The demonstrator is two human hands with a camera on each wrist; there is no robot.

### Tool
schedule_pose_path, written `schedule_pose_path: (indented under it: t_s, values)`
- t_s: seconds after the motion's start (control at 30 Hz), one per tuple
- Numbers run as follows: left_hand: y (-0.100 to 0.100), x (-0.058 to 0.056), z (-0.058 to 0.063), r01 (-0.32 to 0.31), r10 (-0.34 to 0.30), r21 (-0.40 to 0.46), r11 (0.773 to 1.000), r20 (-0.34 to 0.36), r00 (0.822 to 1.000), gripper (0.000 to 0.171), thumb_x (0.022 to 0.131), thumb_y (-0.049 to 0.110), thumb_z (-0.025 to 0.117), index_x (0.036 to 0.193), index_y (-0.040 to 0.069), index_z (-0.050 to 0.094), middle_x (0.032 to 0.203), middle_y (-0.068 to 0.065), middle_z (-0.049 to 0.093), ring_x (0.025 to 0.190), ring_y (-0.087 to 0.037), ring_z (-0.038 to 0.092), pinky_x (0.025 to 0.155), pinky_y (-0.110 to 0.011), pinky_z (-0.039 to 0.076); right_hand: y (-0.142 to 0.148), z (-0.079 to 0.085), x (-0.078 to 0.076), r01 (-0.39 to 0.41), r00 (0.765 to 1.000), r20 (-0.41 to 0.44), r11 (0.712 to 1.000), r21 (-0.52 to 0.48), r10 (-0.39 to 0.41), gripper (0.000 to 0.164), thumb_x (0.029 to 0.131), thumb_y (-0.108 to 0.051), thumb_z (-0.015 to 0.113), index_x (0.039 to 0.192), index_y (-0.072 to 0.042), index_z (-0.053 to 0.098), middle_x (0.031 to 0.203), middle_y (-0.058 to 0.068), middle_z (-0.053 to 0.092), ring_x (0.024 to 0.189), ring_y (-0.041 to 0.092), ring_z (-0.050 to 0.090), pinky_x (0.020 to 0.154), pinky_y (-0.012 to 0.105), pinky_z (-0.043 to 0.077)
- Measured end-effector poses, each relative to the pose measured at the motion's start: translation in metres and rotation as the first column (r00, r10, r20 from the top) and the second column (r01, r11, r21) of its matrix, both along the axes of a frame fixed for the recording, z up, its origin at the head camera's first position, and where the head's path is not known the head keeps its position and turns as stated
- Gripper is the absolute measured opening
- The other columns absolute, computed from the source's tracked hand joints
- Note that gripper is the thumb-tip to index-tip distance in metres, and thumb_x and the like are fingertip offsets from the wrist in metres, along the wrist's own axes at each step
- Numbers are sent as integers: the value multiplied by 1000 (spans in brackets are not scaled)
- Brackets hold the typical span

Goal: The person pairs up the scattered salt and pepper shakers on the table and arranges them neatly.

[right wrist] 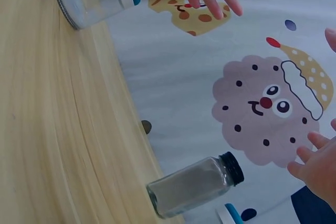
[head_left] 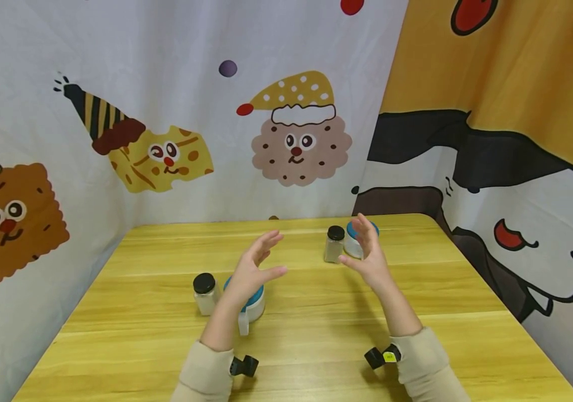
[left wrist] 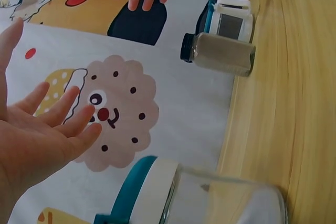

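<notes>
My left hand (head_left: 253,273) is raised over the table's left half, fingers spread and thumb apart, holding nothing. Partly hidden behind that wrist stands a clear jar (head_left: 254,310) with a blue-and-white lid and a white handle. Left of it is a small glass bottle (head_left: 207,301) with a black cap. Also raised and empty, my right hand (head_left: 372,262) has its fingers apart. It overlaps a second blue-lidded jar (head_left: 353,247) at the back right. A black-capped bottle (head_left: 333,250) stands just left of that jar, and shows upright contents-side in the right wrist view as a greyish bottle (right wrist: 191,187).
The wooden table (head_left: 306,346) ends at the back against a white curtain (head_left: 176,67) printed with cartoon biscuits and cheese. An orange curtain (head_left: 432,61) with a cartoon animal hangs at the right. Each wrist wears a small black camera (head_left: 244,366).
</notes>
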State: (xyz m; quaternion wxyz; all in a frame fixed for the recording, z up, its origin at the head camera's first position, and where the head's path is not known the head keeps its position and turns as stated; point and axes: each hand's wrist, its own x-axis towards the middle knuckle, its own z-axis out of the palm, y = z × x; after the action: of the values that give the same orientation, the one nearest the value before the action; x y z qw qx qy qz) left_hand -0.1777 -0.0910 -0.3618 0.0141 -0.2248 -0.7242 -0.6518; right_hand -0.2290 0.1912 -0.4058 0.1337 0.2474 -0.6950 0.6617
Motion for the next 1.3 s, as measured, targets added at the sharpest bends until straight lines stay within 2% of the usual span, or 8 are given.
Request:
schedule_pose_path:
  t_s: [0.27, 0.5, 0.73, 0.77, 0.97, 1.2, 1.3]
  values:
    - [10, -4, -2, 8, -9, 29, 1000, 21, 1000, 69, 86, 2, 71, 146, 6, 37, 145, -11, 42, 136, -24, 32, 112, -44, 20, 6, 2, -2, 46, 999, -1, 999, 11, -46, 90, 79, 12, 67, 152, -6, 17, 150, 18, 25, 139, 36, 18, 111, 53, 10]
    - [19, -9, -5, -19, 18, 38, 999, 42, 999, 69, 85, 6, 72, 145, 7, 38, 144, -10, 44, 135, -22, 34, 111, -43, 22, 12, 3, -5, 93, 995, 19, 996, 8, -94, 90, 79, 15, 67, 152, -6, 18, 150, 15, 26, 139, 34, 19, 111, 53, 11]
    - [28, -33, -39, -55, 54, 52, 997, 27, 998, 70, 83, 16, 76, 144, 18, 42, 143, -7, 46, 133, -18, 37, 110, -43, 25, 17, 0, -8, 128, 991, 41, 992, 9, -128, 91, 80, 14, 67, 152, -7, 16, 150, 16, 25, 139, 33, 19, 112, 51, 12]
    - [30, -33, -39, -60, 59, 48, 997, 32, 998, 70, 83, 15, 76, 144, 18, 41, 143, -6, 46, 133, -19, 36, 110, -43, 25, 18, 0, -9, 137, 989, 46, 991, 12, -137, 91, 80, 14, 67, 152, -7, 16, 151, 16, 25, 139, 32, 19, 112, 51, 12]
    - [39, -36, -38, -75, 72, 48, 996, 62, 995, 72, 83, 11, 76, 145, 13, 40, 144, -7, 45, 135, -23, 35, 110, -45, 24, 24, 1, -12, 173, 982, 67, 985, 28, -174, 89, 82, 13, 67, 152, -6, 15, 151, 16, 25, 140, 31, 18, 112, 52, 12]
    - [48, -26, -18, -51, 49, 28, 998, 61, 997, 68, 84, 5, 73, 143, 3, 39, 142, -15, 45, 134, -31, 36, 108, -50, 25, 31, -2, -16, 207, 972, 102, 977, 47, -211, 88, 83, 10, 68, 152, -6, 15, 151, 16, 25, 140, 32, 18, 112, 49, 12]
    - [53, -27, -17, -45, 44, 11, 999, 61, 997, 68, 85, 6, 73, 144, 3, 39, 142, -15, 45, 133, -31, 36, 108, -51, 25, 35, -4, -20, 222, 967, 114, 973, 60, -228, 89, 83, 7, 70, 152, -6, 15, 152, 16, 25, 140, 33, 18, 112, 47, 13]
